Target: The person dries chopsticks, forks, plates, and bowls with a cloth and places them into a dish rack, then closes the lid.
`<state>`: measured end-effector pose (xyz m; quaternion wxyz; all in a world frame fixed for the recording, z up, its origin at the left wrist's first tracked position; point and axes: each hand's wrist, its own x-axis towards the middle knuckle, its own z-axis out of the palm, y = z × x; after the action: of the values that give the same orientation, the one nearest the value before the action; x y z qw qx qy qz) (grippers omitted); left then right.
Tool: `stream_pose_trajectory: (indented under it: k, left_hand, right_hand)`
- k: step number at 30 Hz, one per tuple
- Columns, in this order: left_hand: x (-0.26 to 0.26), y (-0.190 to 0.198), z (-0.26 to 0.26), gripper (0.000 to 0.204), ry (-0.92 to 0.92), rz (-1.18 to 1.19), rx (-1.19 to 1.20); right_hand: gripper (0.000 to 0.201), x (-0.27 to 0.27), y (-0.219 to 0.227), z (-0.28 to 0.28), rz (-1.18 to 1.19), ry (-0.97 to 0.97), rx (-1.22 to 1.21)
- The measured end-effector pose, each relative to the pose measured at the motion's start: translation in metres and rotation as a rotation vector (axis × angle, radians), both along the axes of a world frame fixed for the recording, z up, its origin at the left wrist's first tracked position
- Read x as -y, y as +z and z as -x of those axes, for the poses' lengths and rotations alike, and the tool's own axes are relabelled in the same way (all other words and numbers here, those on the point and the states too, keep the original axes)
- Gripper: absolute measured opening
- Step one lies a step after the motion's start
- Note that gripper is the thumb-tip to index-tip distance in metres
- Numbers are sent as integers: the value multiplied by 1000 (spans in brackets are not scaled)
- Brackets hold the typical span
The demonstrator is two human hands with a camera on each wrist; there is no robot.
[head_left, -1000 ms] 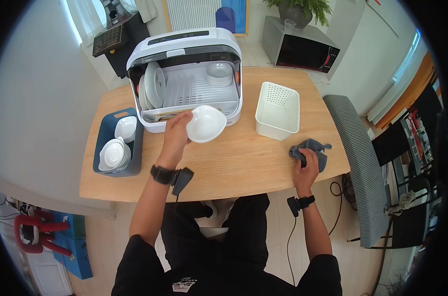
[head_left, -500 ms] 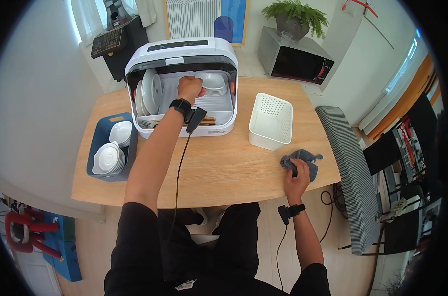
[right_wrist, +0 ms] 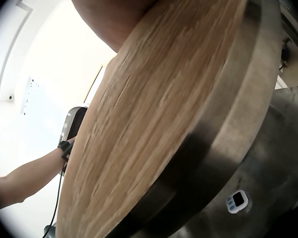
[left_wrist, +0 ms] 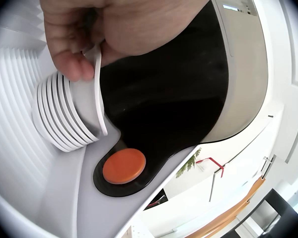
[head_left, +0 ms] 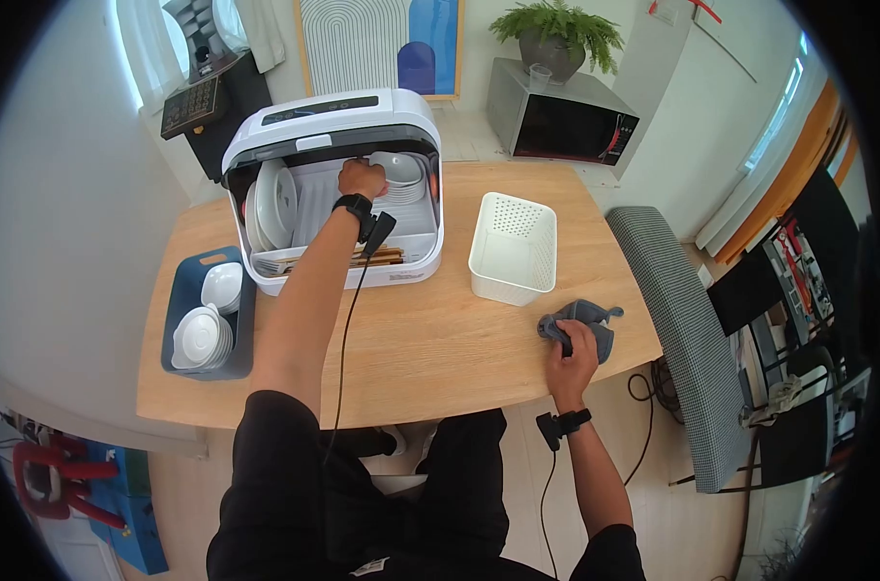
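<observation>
My left hand reaches into a white dish dryer whose lid is raised. Thumb and fingers pinch the rim of a white bowl in the left wrist view. That bowl overlaps the top of a stack of nested bowls on the dryer's ribbed rack. White plates stand upright at the rack's left, and cutlery lies in the front tray. At the table's right front, my right hand grips a bunched dark grey cloth; the right wrist view shows only part of this hand.
A blue-grey bin of white dishes stands left of the dryer. Right of the dryer is a white perforated basket. The wooden table has a curved front edge. A cable trails from my left wrist across it.
My left hand has carried the bowl from above the table's middle into the dryer, onto the bowl stack. The right hand stays on the cloth. The head view has shifted slightly.
</observation>
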<state>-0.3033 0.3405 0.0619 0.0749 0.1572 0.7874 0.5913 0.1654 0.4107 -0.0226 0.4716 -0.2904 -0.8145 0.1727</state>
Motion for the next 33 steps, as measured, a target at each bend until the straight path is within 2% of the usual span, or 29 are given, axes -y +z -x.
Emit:
stream_pose_trajectory:
  k: [4, 6, 10, 16, 18, 22, 29, 31, 33]
  left_hand:
    - [-6, -5, 5, 28, 3, 48, -62]
    - [-6, -4, 4, 27, -18, 52, 20]
    - [-5, -9, 7, 29, 21, 92, 30]
    - [-2, -8, 11, 29, 23, 188, -65]
    - [0, -2, 8, 24, 13, 402, -167]
    - [2, -9, 0, 21, 27, 222, -127]
    - [-1, -20, 8, 23, 1, 194, -136]
    - [-2, -23, 17, 37, 9, 257, -90]
    - [-3, -27, 17, 40, 26, 232, -90]
  right_hand:
    - [37, 0, 0, 0, 8, -3, 2]
    - [35, 0, 0, 0, 11, -6, 3]
    - [37, -1, 0, -2, 4, -10, 8]
    - [38, -1, -1, -1, 8, -11, -4]
    - [38, -1, -1, -2, 10, -18, -10]
    - [38, -1, -1, -2, -4, -15, -7]
    - [38, -1, 1, -3, 5, -19, 1]
    - [38, -2, -1, -3, 9, -19, -6]
    - [38, -2, -1, -3, 11, -17, -12]
